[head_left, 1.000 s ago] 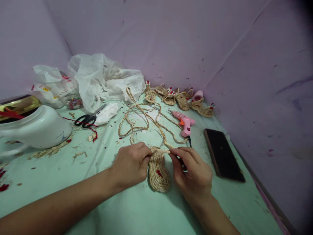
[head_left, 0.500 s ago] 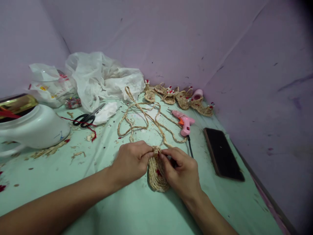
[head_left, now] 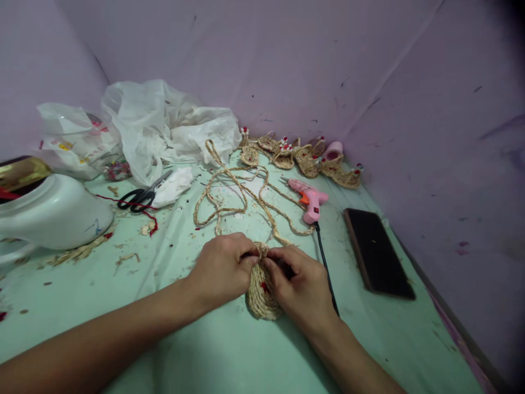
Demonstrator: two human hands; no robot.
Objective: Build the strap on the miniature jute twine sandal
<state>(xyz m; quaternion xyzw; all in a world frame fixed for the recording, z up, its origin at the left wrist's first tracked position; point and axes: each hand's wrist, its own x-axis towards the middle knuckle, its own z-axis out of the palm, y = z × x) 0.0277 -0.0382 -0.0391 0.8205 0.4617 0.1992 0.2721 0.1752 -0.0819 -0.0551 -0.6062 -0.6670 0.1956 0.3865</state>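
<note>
A small oval sole woven of straw braid (head_left: 260, 293) lies on the green table cover (head_left: 229, 355) in front of me. My left hand (head_left: 223, 269) is closed on its left top edge. My right hand (head_left: 299, 284) is closed on its right side, fingertips pinching the braid at the top, and covers part of it. Both hands meet at the sole's far end. A long loose straw braid (head_left: 229, 205) runs from there in loops toward the back.
A pink glue gun (head_left: 308, 198) with a black cord lies right of the braid, a black phone (head_left: 377, 253) further right. Black scissors (head_left: 139, 197), white plastic bags (head_left: 164, 128) and a white pot (head_left: 53, 214) are at the left. Several finished straw sandals (head_left: 303, 160) line the back wall.
My right hand has slid left along the braid onto the sole and now presses against its right side. My left hand has stayed at the sole's top edge.
</note>
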